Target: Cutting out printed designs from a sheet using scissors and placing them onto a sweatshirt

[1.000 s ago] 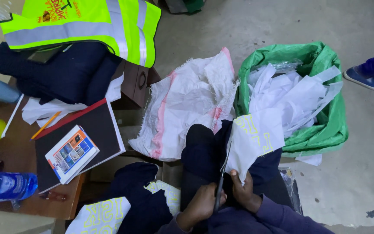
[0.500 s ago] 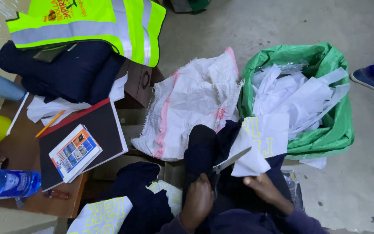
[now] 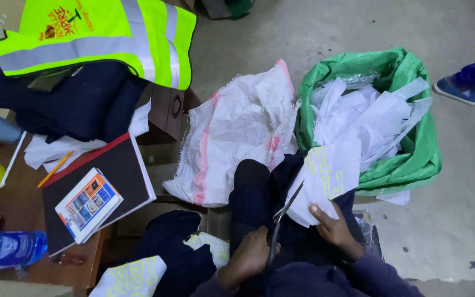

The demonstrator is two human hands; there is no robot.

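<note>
Scissors (image 3: 282, 219) in left hand (image 3: 248, 258) cut white sheet (image 3: 328, 179).

Paper scraps (image 3: 369, 118) in bag (image 3: 421, 159), sack (image 3: 243, 126) left, notebook (image 3: 97, 181) on table (image 3: 15, 264).

left hand (image 3: 247, 257) at 6 o'clock, low in frame, fingers curled shut in a grip, knuckles up | right hand (image 3: 332, 225) at 5 o'clock, just beside it, thumb forward, pinching grip | both wrists in dark sleeves, forearms entering from the bottom edge
</note>
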